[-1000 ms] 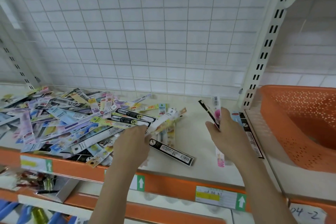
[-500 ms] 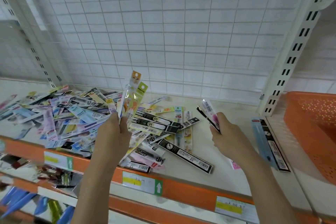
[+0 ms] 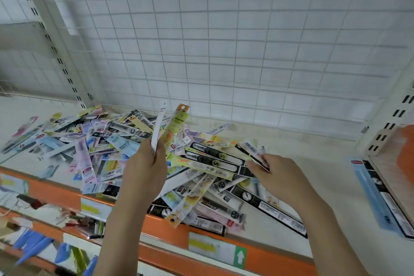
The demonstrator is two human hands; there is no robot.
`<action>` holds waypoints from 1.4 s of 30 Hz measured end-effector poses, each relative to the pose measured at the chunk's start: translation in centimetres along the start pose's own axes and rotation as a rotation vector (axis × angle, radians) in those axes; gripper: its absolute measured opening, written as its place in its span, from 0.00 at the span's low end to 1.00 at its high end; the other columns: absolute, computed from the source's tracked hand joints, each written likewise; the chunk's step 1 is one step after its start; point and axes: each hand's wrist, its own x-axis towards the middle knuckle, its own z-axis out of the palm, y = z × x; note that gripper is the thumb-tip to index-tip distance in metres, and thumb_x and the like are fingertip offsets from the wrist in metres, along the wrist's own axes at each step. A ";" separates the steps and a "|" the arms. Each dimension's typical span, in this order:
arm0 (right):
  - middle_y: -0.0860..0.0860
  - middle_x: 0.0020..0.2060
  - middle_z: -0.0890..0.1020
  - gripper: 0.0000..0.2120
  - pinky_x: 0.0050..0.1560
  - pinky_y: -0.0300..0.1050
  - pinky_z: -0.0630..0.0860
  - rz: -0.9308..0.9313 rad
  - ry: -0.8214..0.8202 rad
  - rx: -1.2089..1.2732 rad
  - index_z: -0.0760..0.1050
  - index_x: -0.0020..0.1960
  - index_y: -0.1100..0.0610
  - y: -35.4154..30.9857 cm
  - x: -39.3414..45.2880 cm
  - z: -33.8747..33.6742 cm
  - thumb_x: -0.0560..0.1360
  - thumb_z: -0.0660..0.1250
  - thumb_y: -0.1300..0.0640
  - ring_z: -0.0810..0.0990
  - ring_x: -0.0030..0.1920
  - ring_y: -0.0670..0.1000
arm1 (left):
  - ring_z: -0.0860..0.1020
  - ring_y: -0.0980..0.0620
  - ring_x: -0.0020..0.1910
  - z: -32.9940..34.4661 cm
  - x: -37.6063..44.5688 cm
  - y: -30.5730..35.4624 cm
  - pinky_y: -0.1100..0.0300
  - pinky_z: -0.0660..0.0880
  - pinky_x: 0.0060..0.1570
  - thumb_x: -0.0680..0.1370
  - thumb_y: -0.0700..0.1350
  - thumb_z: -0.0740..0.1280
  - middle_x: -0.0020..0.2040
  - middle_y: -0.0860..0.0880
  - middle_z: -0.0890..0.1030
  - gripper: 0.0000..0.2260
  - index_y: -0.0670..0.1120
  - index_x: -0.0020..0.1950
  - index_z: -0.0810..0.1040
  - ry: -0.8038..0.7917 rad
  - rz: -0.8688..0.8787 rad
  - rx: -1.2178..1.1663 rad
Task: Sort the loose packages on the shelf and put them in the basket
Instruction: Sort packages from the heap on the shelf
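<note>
A heap of several long, flat packages covers the left and middle of the white shelf. My left hand is raised above the heap and grips two packages upright: a white one and an orange-and-green one. My right hand hovers over the heap's right side and holds a small bundle of packages, barcode side up. The orange basket shows only as a blurred sliver at the right edge.
A blue and a black package lie flat at the shelf's right end beside the basket. A white wire grid backs the shelf. An orange price rail edges the front, with more goods on the shelf below.
The view has swung left, so the basket has slid to the frame edge. My left hand picked packages out of the heap, lifted them and holds them upright. My right hand keeps its bundle.
</note>
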 end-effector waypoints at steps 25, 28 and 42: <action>0.48 0.31 0.76 0.16 0.33 0.45 0.67 0.320 0.102 -0.180 0.63 0.35 0.51 -0.7 -3.1 0.6 0.78 0.60 0.46 0.78 0.35 0.52 | 0.69 0.56 0.30 3.0 6.0 -3.3 0.63 0.62 0.27 0.75 0.53 0.67 0.31 0.51 0.71 0.13 0.49 0.36 0.66 -0.509 0.271 0.291; 0.48 0.36 0.81 0.13 0.36 0.44 0.72 0.318 0.207 -0.274 0.66 0.38 0.50 -0.2 -2.7 0.5 0.79 0.56 0.45 0.79 0.37 0.52 | 0.70 0.58 0.30 3.3 5.8 -3.5 0.68 0.64 0.26 0.78 0.53 0.63 0.34 0.52 0.74 0.09 0.49 0.43 0.70 -0.552 0.289 0.312; 0.52 0.34 0.77 0.13 0.29 0.42 0.67 0.268 0.135 0.041 0.67 0.42 0.56 0.1 0.2 0.1 0.78 0.61 0.47 0.76 0.32 0.51 | 0.73 0.49 0.35 4.5 4.5 -2.7 0.57 0.74 0.38 0.77 0.49 0.63 0.34 0.52 0.73 0.06 0.50 0.43 0.69 -0.549 0.216 0.412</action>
